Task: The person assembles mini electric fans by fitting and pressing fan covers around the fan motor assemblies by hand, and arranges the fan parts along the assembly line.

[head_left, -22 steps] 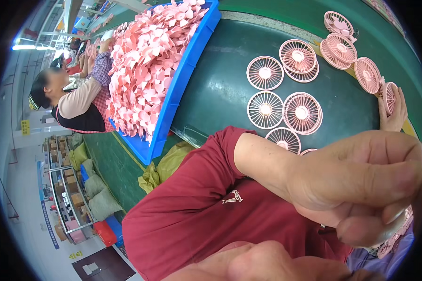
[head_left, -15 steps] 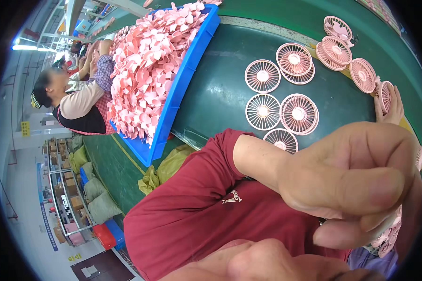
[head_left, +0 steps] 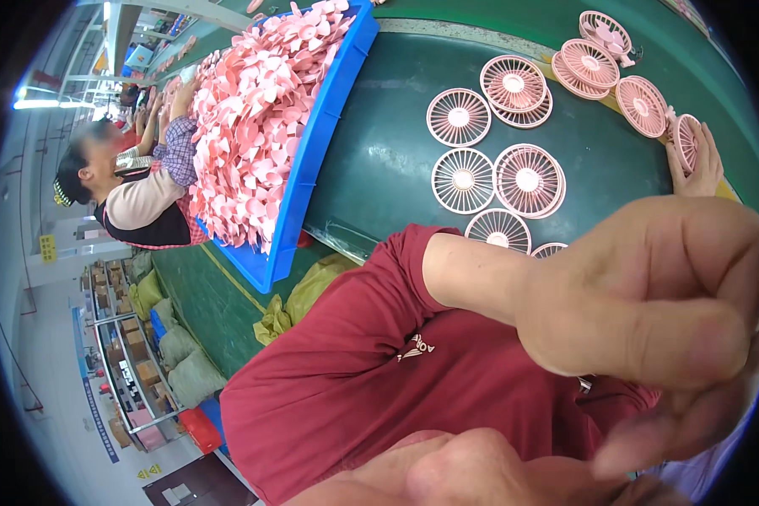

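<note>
My left hand is large and close, its fingers curled and the thumb pressed in; what it may hold is hidden. Its forearm comes from a maroon sleeve. Beyond it, near the right rim, my right hand grips a pink round fan grille, thumb on one side and fingers on the other; its forearm is hidden behind my left hand. More pink grilles lie on the dark green work surface, among them a single grille and a stacked pair. Another grille lies beside my right hand.
A blue tray heaped with pink fan blades stands to the left on the work surface. Past it a co-worker reaches towards the heap. A yellow-green sack lies below the tray. Shelves with boxes stand far left.
The whole view has shifted a little, so the grilles and tray sit higher and further left. My left hand appears slightly further right. My right hand still grips the grille.
</note>
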The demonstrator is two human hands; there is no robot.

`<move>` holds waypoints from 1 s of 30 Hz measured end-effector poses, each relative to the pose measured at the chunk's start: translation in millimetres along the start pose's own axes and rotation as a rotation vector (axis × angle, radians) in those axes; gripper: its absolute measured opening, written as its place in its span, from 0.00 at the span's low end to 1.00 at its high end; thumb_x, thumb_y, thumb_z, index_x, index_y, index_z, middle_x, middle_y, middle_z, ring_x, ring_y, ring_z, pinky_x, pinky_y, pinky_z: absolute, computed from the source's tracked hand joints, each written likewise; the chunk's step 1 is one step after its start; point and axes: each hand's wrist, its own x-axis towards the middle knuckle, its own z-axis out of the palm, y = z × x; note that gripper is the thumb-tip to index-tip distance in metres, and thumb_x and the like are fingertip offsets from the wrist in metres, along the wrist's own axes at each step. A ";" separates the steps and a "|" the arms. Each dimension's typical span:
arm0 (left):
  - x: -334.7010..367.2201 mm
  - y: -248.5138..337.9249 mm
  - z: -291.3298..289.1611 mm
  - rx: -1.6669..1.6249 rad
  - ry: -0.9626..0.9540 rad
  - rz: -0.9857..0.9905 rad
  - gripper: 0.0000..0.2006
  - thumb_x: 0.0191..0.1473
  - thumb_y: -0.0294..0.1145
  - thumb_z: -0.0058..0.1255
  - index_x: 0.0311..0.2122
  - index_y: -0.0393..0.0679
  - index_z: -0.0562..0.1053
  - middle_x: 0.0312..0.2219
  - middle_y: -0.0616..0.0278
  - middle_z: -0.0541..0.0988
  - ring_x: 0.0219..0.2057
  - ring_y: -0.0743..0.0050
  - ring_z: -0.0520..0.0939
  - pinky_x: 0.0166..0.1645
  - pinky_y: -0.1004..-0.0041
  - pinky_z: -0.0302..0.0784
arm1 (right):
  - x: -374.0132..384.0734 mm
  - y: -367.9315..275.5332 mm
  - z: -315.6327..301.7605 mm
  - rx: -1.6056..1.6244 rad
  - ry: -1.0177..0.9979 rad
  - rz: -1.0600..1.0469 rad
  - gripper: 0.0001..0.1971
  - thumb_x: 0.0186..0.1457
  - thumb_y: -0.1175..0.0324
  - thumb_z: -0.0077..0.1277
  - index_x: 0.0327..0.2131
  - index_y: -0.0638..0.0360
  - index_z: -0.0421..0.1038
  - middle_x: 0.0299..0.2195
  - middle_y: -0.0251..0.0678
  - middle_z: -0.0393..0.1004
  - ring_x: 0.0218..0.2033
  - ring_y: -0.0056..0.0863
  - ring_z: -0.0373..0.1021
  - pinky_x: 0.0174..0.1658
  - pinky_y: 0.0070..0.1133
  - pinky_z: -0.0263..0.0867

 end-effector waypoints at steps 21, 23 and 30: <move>8.1 39.5 -76.8 0.786 0.285 -0.579 0.08 0.63 0.33 0.45 0.37 0.39 0.69 0.34 0.56 0.78 0.36 0.64 0.83 0.40 0.70 0.81 | 7.6 -19.9 -10.6 0.080 0.025 0.044 0.29 0.46 0.57 0.62 0.52 0.52 0.69 0.54 0.46 0.67 0.56 0.46 0.62 0.58 0.38 0.57; 12.2 51.7 -89.4 0.697 0.527 -0.641 0.09 0.64 0.34 0.43 0.33 0.40 0.68 0.43 0.50 0.78 0.44 0.58 0.81 0.48 0.67 0.80 | 2.0 -18.5 -10.6 0.054 0.043 0.137 0.29 0.43 0.61 0.64 0.51 0.48 0.70 0.55 0.43 0.65 0.56 0.45 0.60 0.58 0.37 0.57; 2.2 66.2 -115.1 0.560 0.590 -0.644 0.15 0.67 0.37 0.35 0.28 0.43 0.66 0.53 0.41 0.71 0.54 0.53 0.74 0.57 0.63 0.74 | 1.0 -25.7 -16.7 0.055 0.053 0.194 0.30 0.40 0.64 0.66 0.50 0.45 0.71 0.55 0.40 0.65 0.55 0.46 0.59 0.57 0.36 0.61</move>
